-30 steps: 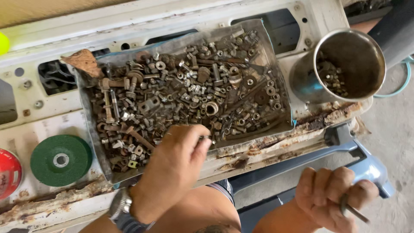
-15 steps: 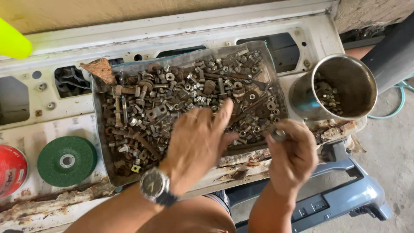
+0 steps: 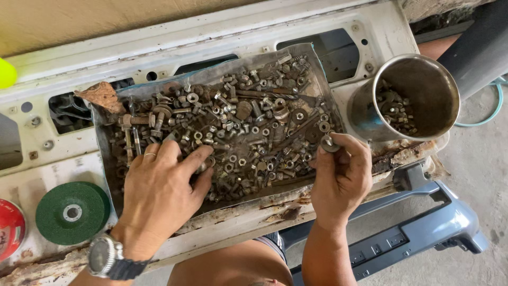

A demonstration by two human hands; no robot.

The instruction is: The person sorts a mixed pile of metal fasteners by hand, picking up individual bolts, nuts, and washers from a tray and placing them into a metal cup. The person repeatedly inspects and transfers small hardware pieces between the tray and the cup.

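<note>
A shallow metal tray [image 3: 317, 71] lies on a white rusty car panel [image 3: 159, 47] and is heaped with several rusty nuts, bolts and washers [image 3: 248, 122]. My left hand [image 3: 161, 193], with a wristwatch and a ring, rests palm down on the left part of the heap, fingers spread among the pieces. My right hand [image 3: 341, 177] is at the tray's right edge and pinches a small bolt [image 3: 329, 143] between thumb and fingers. A round metal can [image 3: 418, 95] with a few nuts inside stands just right of the tray.
A green grinding disc [image 3: 71, 212] and part of a red disc [image 3: 10, 230] lie on the panel at the left. A grey plastic part [image 3: 418, 233] sits on the concrete floor below right. The panel has open cut-outs.
My left hand slid left across the heap. My right hand came up from below the panel to the tray's right edge, still holding a small piece.
</note>
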